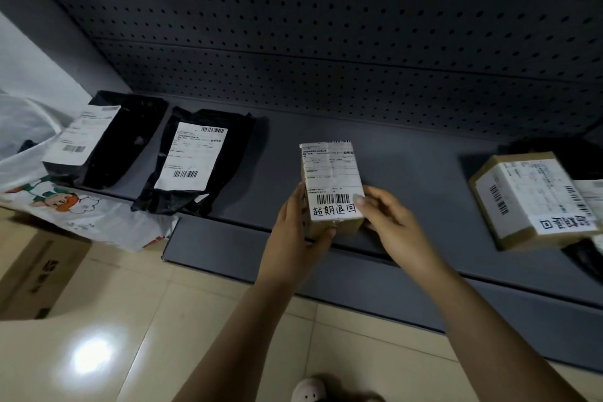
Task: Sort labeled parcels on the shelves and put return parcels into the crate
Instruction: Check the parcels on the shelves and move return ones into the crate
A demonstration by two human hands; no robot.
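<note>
One small return-marked box (331,183) is being gripped at both sides by left hand (295,222) and right hand (390,222); level carrying is being advised.

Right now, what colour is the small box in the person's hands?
The small box is brown cardboard, mostly covered by a white label with black print and handwriting; the head view shows it.

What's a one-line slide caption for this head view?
Left hand and right hand hold a small labelled box over the grey shelf, with two black mailers at left.
</note>
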